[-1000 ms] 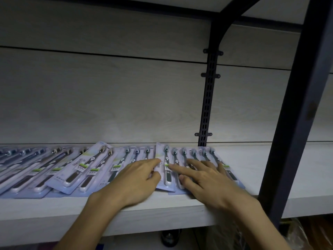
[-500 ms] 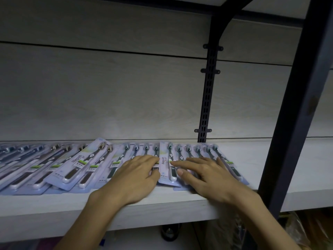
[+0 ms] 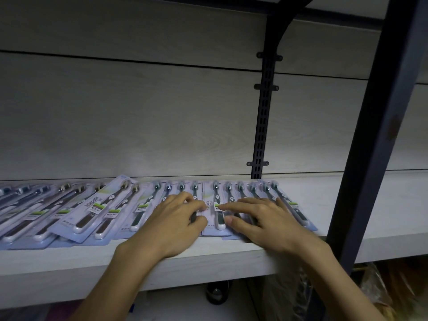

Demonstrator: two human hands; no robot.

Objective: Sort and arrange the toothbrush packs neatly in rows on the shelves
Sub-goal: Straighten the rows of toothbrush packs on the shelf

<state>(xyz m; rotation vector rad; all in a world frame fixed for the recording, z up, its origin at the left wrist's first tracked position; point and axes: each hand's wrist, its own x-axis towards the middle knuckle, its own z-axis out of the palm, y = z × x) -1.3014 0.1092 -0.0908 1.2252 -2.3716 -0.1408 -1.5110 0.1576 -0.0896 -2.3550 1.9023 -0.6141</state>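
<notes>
Head view, dim light. Pale wood-grain shelf board (image 3: 231,258) spans the lower half of the frame; matching pale back panel (image 3: 139,117) above it.

Row of pale blue blister-card toothbrush packs (image 3: 252,198) lies flat along the shelf from the left edge to right of centre, brush heads toward the back panel, cards overlapping like shingles. One pack printed "Niepoth" (image 3: 99,205), left of centre, lies tilted on top of its neighbours, out of line with the row.

Left hand (image 3: 176,223), lower centre: palm down on the packs, fingers bent, tips and thumb pressing the cards. Not clear whether it pinches any card.

Right hand (image 3: 266,221), just right of it: palm down, fingers extended and slightly spread, lying flat on the right-end packs; index tip points toward the left hand.

Black slotted metal upright (image 3: 262,117) on the back panel, centre right. Dark steel frame post (image 3: 375,135) crosses the right side, in front of the shelf.
</notes>
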